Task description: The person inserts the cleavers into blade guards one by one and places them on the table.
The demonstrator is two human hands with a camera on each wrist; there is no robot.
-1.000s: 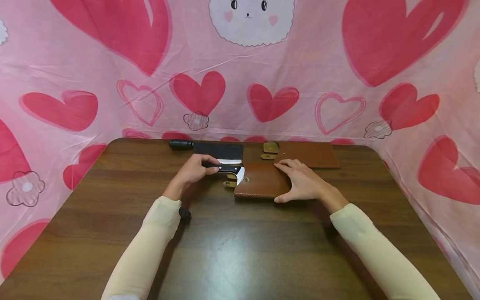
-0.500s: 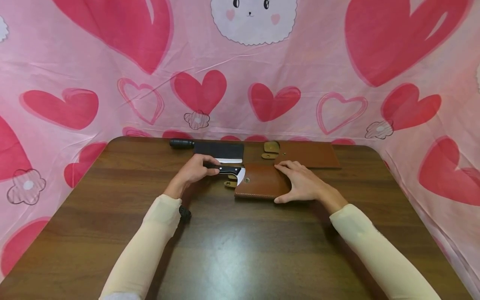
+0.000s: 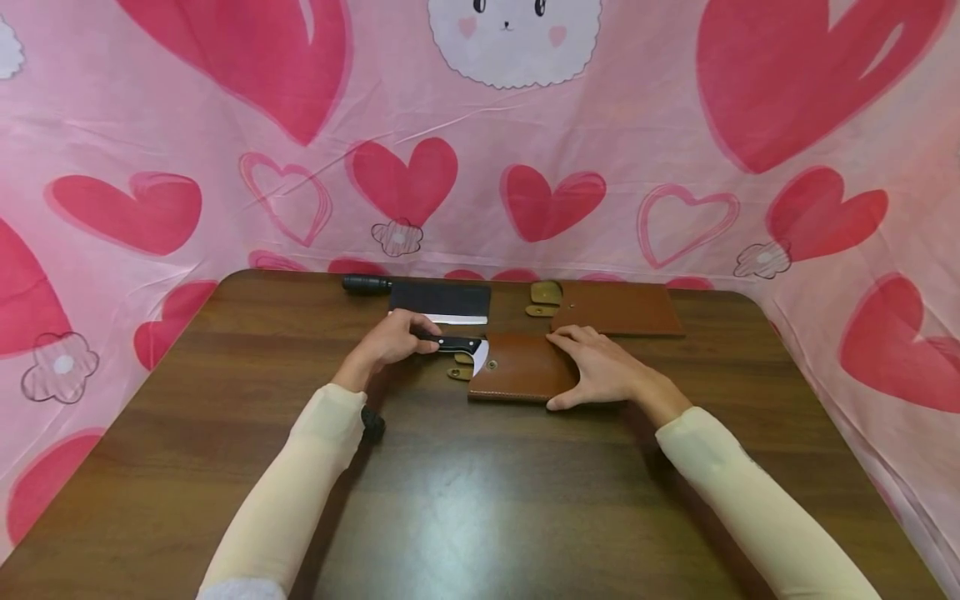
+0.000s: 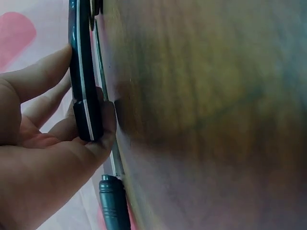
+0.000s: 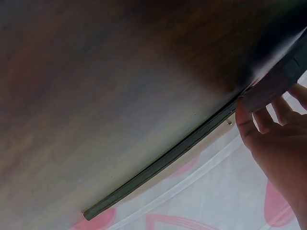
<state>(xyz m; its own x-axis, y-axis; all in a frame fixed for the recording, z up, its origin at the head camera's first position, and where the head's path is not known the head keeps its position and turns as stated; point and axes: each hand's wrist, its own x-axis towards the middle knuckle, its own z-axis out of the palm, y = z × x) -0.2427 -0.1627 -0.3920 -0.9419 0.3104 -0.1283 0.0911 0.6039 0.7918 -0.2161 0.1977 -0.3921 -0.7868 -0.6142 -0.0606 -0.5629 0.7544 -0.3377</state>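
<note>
My left hand (image 3: 390, 340) grips the black riveted handle (image 3: 459, 344) of a cleaver-style knife between thumb and fingers. In the left wrist view the butt of that handle (image 4: 84, 72) stands out past the fingers. A curved sliver of its shiny blade (image 3: 481, 357) shows at the mouth of a brown leather sheath (image 3: 517, 371); the rest is hidden inside. Across the sheath's right end spans my right hand (image 3: 603, 368), thumb on the near edge and fingers on the far edge. The sheath's snap straps (image 3: 459, 373) stick out leftward beneath the handle.
Behind the left hand lies a second cleaver with a dark blade (image 3: 439, 300) and black ribbed handle (image 3: 366, 285). A second brown sheath (image 3: 621, 308) lies at the back right, its flap to the left. A pink heart-patterned cloth hangs behind the wooden table (image 3: 450, 500).
The knife and its sheath, with both hands on them, have shifted slightly towards me, widening the gap to the cleaver behind. The visible sliver of blade looks about the same.
</note>
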